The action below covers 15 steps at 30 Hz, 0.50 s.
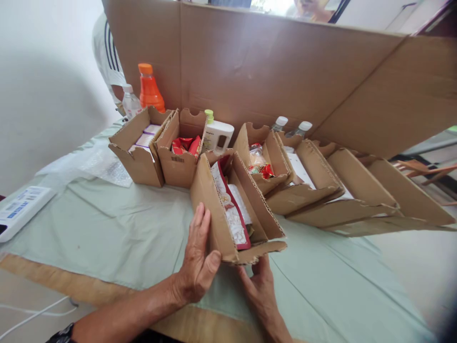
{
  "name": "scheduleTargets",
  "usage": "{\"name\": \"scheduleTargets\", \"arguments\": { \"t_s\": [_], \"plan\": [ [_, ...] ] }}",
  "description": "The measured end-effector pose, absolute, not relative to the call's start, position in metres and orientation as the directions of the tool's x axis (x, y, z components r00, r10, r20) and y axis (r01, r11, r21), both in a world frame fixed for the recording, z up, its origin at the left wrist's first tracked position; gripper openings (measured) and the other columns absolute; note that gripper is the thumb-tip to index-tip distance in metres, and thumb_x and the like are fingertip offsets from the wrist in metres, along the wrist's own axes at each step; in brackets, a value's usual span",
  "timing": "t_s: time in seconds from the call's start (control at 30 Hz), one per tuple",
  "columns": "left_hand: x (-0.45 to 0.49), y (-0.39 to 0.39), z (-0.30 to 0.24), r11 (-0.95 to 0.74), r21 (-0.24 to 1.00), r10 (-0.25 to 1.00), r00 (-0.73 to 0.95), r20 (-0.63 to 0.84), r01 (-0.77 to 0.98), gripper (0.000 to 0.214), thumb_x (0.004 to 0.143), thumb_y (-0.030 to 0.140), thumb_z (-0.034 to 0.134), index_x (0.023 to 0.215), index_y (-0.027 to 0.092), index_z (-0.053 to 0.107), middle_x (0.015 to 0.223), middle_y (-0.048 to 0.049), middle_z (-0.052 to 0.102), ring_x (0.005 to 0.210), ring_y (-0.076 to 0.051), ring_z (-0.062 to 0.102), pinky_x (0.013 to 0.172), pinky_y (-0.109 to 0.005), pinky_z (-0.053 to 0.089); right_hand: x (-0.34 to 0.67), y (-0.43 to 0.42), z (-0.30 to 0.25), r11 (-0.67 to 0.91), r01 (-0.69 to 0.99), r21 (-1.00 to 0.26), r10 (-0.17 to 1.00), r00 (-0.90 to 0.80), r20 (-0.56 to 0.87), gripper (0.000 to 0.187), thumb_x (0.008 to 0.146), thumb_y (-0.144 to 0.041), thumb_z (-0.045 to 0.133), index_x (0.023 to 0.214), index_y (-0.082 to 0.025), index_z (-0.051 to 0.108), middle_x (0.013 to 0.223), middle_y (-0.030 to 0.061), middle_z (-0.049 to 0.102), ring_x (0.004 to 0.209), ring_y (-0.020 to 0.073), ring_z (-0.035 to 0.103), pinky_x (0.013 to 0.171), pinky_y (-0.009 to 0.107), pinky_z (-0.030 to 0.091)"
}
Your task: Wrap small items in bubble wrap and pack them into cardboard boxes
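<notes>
A narrow open-topped cardboard box (214, 219) stands in front of the others, at an angle to them. It contains a red-edged packet (233, 214) with pale pictures and a white item (240, 204) beside it. My left hand (196, 262) lies against the box's left side, fingers stretched flat and thumb raised near the front corner. My right hand (261, 288) is at the box's near lower edge. Its thumb and part of its fingers show, while the fingertips disappear beneath the cardboard, gripping it from below.
Several similar boxes (143, 166) line the green cloth (153, 228), before a tall cardboard panel (250, 62). Behind them stand an orange bottle (151, 90), a white jug (218, 137) and clear bottles (280, 123). Bubble wrap (107, 164) and a white device (24, 209) lie left.
</notes>
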<state>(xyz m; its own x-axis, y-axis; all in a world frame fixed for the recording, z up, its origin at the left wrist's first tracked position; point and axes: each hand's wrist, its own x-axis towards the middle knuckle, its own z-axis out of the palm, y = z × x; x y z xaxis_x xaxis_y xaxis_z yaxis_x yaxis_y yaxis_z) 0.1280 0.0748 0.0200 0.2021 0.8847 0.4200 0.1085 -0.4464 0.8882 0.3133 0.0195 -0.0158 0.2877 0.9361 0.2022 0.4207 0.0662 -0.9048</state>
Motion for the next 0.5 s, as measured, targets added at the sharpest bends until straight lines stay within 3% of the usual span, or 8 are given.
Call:
{"name": "scheduleTargets", "arguments": {
  "t_s": [0.17, 0.33, 0.4, 0.5],
  "plan": [
    [0.126, 0.084, 0.022, -0.512, 0.855, 0.842, 0.245, 0.48, 0.085, 0.072, 0.103, 0.058, 0.041, 0.167, 0.037, 0.015, 0.178, -0.0043, 0.008, 0.164, -0.036, 0.008, 0.132, -0.058, 0.011, 0.306, 0.02, -0.026, 0.077, 0.477, -0.876, 0.893, 0.358, 0.273, 0.032, 0.09, -0.046, 0.069, 0.114, -0.026, 0.061, 0.1, 0.008, 0.077, 0.086, 0.0226, 0.077, 0.074, 0.034, 0.065],
    [0.108, 0.106, 0.017, -0.521, 0.853, 0.822, 0.248, 0.513, -0.038, 0.073, 0.102, 0.067, 0.037, 0.165, 0.035, 0.025, 0.177, -0.0058, 0.016, 0.162, -0.037, 0.014, 0.131, -0.059, 0.013, 0.292, 0.027, -0.018, 0.156, 0.564, -0.811, 0.88, 0.294, 0.374, 0.031, 0.093, -0.038, 0.069, 0.119, -0.024, 0.059, 0.096, 0.0046, 0.076, 0.075, 0.0183, 0.077, 0.071, 0.032, 0.065],
    [0.104, 0.106, 0.015, -0.525, 0.849, 0.811, 0.266, 0.521, -0.059, 0.077, 0.1, 0.07, 0.037, 0.166, 0.034, 0.022, 0.177, -0.0057, 0.013, 0.163, -0.038, 0.011, 0.131, -0.059, 0.011, 0.292, 0.03, -0.011, 0.181, 0.606, -0.775, 0.869, 0.271, 0.415, 0.032, 0.094, -0.035, 0.068, 0.122, -0.024, 0.057, 0.096, 0.0038, 0.075, 0.071, 0.0169, 0.076, 0.068, 0.03, 0.065],
    [0.103, 0.1, 0.014, -0.528, 0.846, 0.796, 0.3, 0.525, -0.077, 0.085, 0.097, 0.075, 0.041, 0.167, 0.033, 0.018, 0.178, -0.0059, 0.008, 0.163, -0.04, 0.006, 0.131, -0.06, 0.008, 0.295, 0.03, -0.003, 0.205, 0.693, -0.691, 0.832, 0.249, 0.496, 0.018, 0.096, -0.034, 0.066, 0.11, -0.024, 0.06, 0.084, 0.0001, 0.073, 0.066, 0.0162, 0.074, 0.06, 0.027, 0.062]
  ]
}}
